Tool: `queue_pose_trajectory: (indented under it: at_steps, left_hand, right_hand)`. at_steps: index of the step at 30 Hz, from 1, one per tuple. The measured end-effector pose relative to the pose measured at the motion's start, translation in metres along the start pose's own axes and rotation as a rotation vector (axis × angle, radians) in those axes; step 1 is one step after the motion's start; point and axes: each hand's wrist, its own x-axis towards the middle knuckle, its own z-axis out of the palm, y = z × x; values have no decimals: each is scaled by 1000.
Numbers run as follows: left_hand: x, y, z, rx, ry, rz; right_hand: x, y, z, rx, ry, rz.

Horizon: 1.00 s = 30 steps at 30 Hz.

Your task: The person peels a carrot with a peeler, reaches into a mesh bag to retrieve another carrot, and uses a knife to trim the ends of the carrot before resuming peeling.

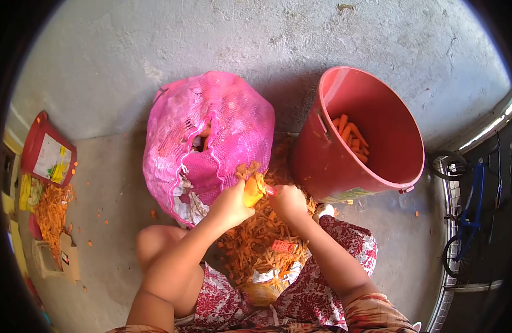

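Note:
My left hand [232,204] is closed around a bright yellow-orange carrot [254,191], partly covered by the fingers. Close beside it, my right hand [290,202] grips a peeler with a reddish handle [271,190]; its blade is hard to make out against the carrot. Both hands are over a heap of orange peelings [256,236] on the floor between the legs. Just beyond my left hand stands a pink mesh sack [242,130], its opening showing some carrots [205,136] inside.
A large red bucket [314,147] leans at right, with peeled carrots [350,137] inside. An orange-red perforated piece [284,247] lies on the peelings. At far left are a tipped red container [37,141] and more shreds [52,213]. A blue bicycle [473,205] stands far right.

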Motion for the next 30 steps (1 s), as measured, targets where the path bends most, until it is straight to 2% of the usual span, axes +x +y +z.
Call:
queue_pose_trajectory:
  at_steps: [3,6,7,9,11,12,15,16,19,22,25,26,29,30]
  left_hand:
    - [-2,4,3,80,22,-15]
    - [1,5,-14,-740,-557,-218]
    - [-9,21,-18,-815,-672,-100]
    - [-12,25,-11,-792,-638,-41]
    - [-6,16,-10,-728,-393,-95]
    - [-1,12,-15,-721,-393,-45]
    - [-2,16,-28,-920,-480,-140]
    - [-2,13,-24,-935,-460,-76]
    - [-1,5,-20,-1140,-490,-109]
    - [1,-3,-16,-1238,-492,-180]
    - [4,-8,-12,-1266,-491,-171]
    - [5,-9,-12,-1276,-492,-188]
    - [4,-11,-13,-1299,-490,-221]
    - [4,-11,-14,-1302,-490,-219]
  right_hand:
    - [0,2,4,-6,-1,-12]
    - [10,10,-1,-87,-87,95]
    - [18,22,-2,-86,-160,142]
    - [23,38,6,-28,-149,159]
    - [32,53,31,-78,-199,51]
    - [26,50,31,-70,-236,-36]
    - [17,59,52,-152,-428,-135]
    - [13,53,52,-192,-560,-13]
    - [-1,62,72,-266,-608,-119]
    - [2,58,73,-365,-762,-189]
    - [12,53,76,-155,-420,-47]
    - [9,53,72,-144,-248,-85]
    - [17,70,84,-172,-77,-167]
    - [17,71,86,-173,-130,-138]
